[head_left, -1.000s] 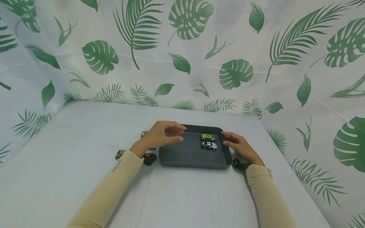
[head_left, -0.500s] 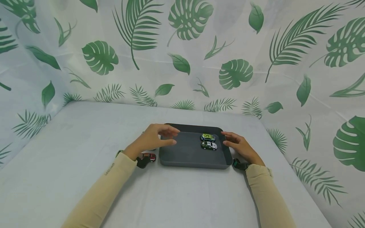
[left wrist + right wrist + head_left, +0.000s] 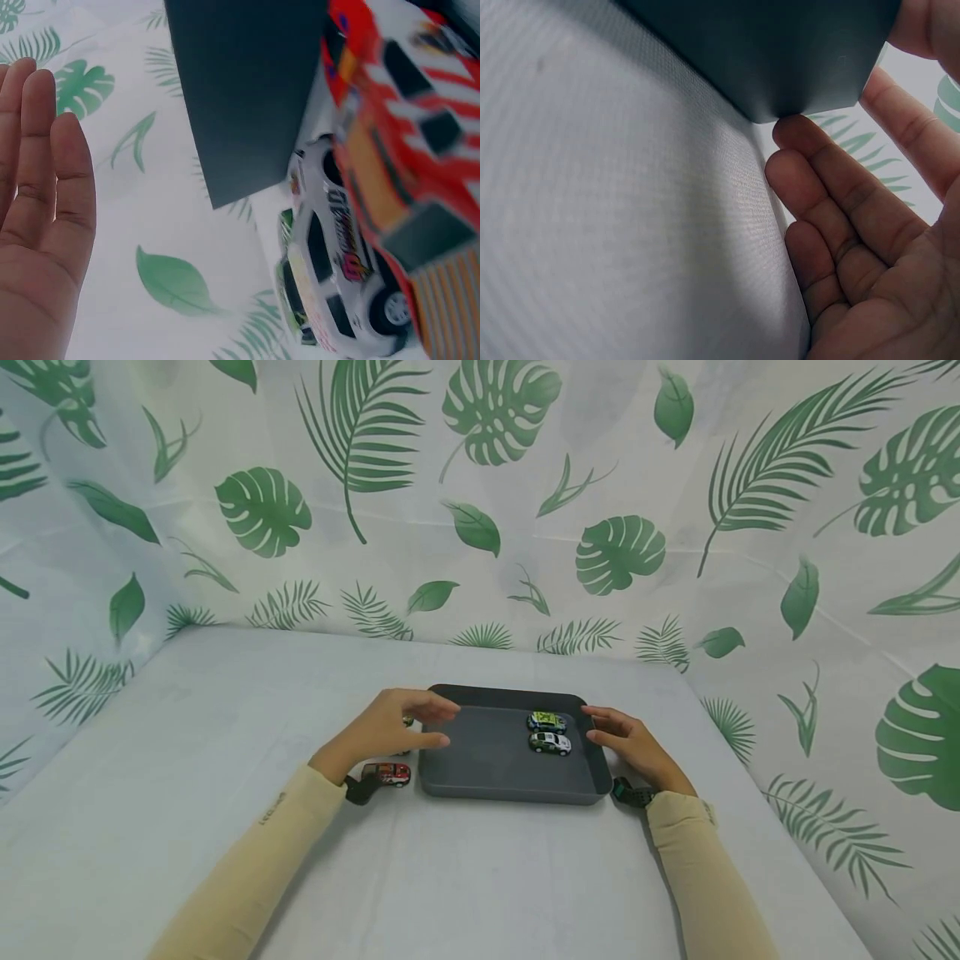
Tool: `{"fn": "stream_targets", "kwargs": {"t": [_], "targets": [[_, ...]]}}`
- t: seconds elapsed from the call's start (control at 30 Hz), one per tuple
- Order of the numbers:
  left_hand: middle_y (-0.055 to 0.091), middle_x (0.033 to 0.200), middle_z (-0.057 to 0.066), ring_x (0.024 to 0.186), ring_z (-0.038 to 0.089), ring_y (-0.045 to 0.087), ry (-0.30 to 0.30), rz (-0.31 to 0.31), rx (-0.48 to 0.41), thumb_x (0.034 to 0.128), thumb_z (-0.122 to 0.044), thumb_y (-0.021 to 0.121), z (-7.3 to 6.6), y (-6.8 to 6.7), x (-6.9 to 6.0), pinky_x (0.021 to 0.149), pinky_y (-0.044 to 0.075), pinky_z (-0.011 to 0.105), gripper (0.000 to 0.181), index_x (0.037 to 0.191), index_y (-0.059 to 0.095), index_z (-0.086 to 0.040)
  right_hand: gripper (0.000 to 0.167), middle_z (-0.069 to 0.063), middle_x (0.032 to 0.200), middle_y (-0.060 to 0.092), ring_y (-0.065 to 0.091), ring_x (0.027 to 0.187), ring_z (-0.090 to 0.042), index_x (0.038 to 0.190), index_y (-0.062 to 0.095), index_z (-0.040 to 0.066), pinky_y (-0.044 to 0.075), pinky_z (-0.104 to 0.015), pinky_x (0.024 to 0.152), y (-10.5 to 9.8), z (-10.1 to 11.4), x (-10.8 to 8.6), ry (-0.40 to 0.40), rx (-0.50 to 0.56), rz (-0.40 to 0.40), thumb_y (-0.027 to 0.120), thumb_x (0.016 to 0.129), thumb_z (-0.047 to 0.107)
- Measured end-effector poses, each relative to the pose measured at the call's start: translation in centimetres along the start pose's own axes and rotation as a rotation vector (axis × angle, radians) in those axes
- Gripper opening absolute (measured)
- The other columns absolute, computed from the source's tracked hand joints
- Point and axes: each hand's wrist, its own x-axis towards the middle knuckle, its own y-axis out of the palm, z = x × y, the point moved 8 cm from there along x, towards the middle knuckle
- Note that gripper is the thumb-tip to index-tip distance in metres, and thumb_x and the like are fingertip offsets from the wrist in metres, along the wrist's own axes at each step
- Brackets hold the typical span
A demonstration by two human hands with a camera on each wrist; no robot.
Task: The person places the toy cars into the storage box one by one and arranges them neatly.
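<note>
head: our left hand gapes, holding nothing, at tray; red car beside its wrist | left wrist: red car looks light, stiff; we'd pinch its sides | right wrist: our right hand, fingers relaxed, touches tray, gripping nothing

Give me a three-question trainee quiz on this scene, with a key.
1. How many toy cars lie inside the dark gray tray?
2. True or false: the left hand holds the red toy car.
3. Which tray car appears lower in the head view: A) yellow-green one, B) white-and-green one?

Key:
1. Two.
2. False; the left hand holds nothing, and the red toy car lies left of the tray.
3. B.
</note>
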Motion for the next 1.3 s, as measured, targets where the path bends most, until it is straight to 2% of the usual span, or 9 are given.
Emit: {"fn": "stream_targets", "kwargs": {"t": [0.1, 0.23, 0.47, 0.7, 0.87, 1.07, 1.3], "targets": [[0.077, 0.129, 0.011, 0.121, 0.042, 0.07, -0.006, 0.0, 0.007, 0.0948, -0.015, 0.086, 0.3, -0.2, -0.3, 0.106, 0.054, 0.061, 0.044, 0.135, 0.074, -0.005, 0.06, -0.035, 0.164, 0.041, 0.04, 0.15, -0.056, 0.162, 0.044, -0.003, 0.029, -0.074, 0.122, 0.0, 0.1, 0.0, -0.008, 0.004, 0.002, 0.066, 0.109, 0.016], [0.075, 0.131, 0.016, 0.122, 0.043, 0.07, -0.01, 0.0, 0.008, 0.0942, -0.013, 0.086, 0.4, -0.6, -0.8, 0.108, 0.054, 0.059, 0.045, 0.136, 0.074, -0.004, 0.06, -0.035, 0.163, 0.041, 0.041, 0.15, -0.055, 0.161, 0.044, -0.004, 0.031, -0.073, 0.122, 0.1, 0.3, 0.1, -0.013, 0.01, 0.006, 0.067, 0.109, 0.015], [0.074, 0.134, 0.015, 0.123, 0.03, 0.071, -0.04, -0.015, 0.039, 0.0945, -0.016, 0.087, 0.9, -1.2, -1.8, 0.108, 0.055, 0.053, 0.045, 0.137, 0.074, -0.006, 0.061, -0.035, 0.164, 0.041, 0.04, 0.15, -0.055, 0.162, 0.044, -0.002, 0.028, -0.074, 0.122, 0.1, 0.3, 0.1, -0.001, 0.002, 0.008, 0.067, 0.109, 0.017], [0.075, 0.131, 0.017, 0.12, 0.035, 0.072, -0.061, -0.018, 0.051, 0.0953, -0.016, 0.085, 1.3, -1.7, -2.6, 0.105, 0.056, 0.058, 0.043, 0.136, 0.074, -0.007, 0.061, -0.035, 0.164, 0.041, 0.039, 0.151, -0.056, 0.162, 0.044, -0.002, 0.027, -0.075, 0.123, 0.1, 0.3, 0.1, 0.005, -0.005, 0.008, 0.067, 0.109, 0.018], [0.076, 0.13, 0.013, 0.12, 0.033, 0.071, -0.085, -0.023, 0.064, 0.0951, -0.018, 0.085, 1.7, -2.1, -3.1, 0.104, 0.056, 0.058, 0.044, 0.137, 0.074, -0.006, 0.061, -0.035, 0.164, 0.04, 0.04, 0.151, -0.056, 0.162, 0.044, -0.002, 0.028, -0.075, 0.122, 0.1, 0.2, 0.2, 0.009, -0.016, 0.003, 0.066, 0.109, 0.017], [0.076, 0.128, 0.014, 0.12, 0.032, 0.07, -0.115, -0.02, 0.094, 0.0958, -0.019, 0.084, 2.0, -2.5, -3.7, 0.105, 0.055, 0.059, 0.047, 0.138, 0.072, -0.003, 0.061, -0.036, 0.163, 0.04, 0.04, 0.15, -0.056, 0.163, 0.042, -0.003, 0.03, -0.076, 0.12, 0.1, 0.2, 0.0, 0.004, -0.012, 0.006, 0.065, 0.109, 0.014], [0.076, 0.13, 0.012, 0.116, 0.033, 0.071, -0.091, -0.032, 0.11, 0.0946, -0.015, 0.084, 1.8, -3.3, -4.3, 0.103, 0.056, 0.056, 0.043, 0.135, 0.074, -0.003, 0.061, -0.035, 0.164, 0.04, 0.04, 0.15, -0.056, 0.163, 0.043, -0.002, 0.028, -0.075, 0.122, 0.1, 0.0, 0.1, 0.015, -0.012, -0.001, 0.066, 0.109, 0.016]]}}
